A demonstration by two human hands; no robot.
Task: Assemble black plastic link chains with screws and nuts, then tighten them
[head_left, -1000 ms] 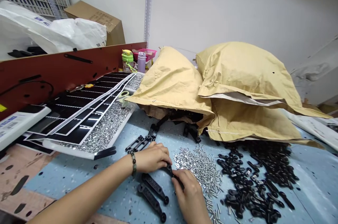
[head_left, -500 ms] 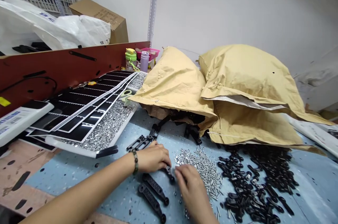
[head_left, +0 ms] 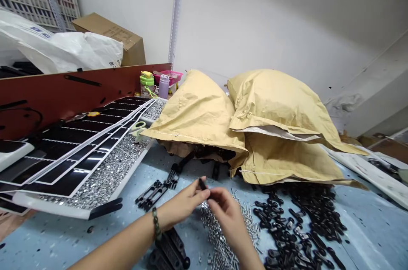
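My left hand (head_left: 181,206) and my right hand (head_left: 225,215) meet above the blue table, raised off its surface. Both pinch the same small black plastic part (head_left: 203,185), whose end sticks up between the fingertips. Just below the hands lies a heap of small silver screws (head_left: 216,236). To the right spreads a large pile of small black link parts (head_left: 296,227). Long black perforated arms (head_left: 154,191) lie left of my left hand, and more of the black arms (head_left: 172,251) lie under my left wrist.
Two stuffed tan paper sacks (head_left: 270,134) lie behind the piles, black parts spilling from beneath. A white tray (head_left: 63,211) of silver nuts under black label sheets (head_left: 73,151) sits at left before a red-brown board (head_left: 79,89). Bottles, a cardboard box and white bags stand behind.
Both hands have lifted off the table with the black part, which now stands upright between the fingertips. The view has tilted up and shifted.
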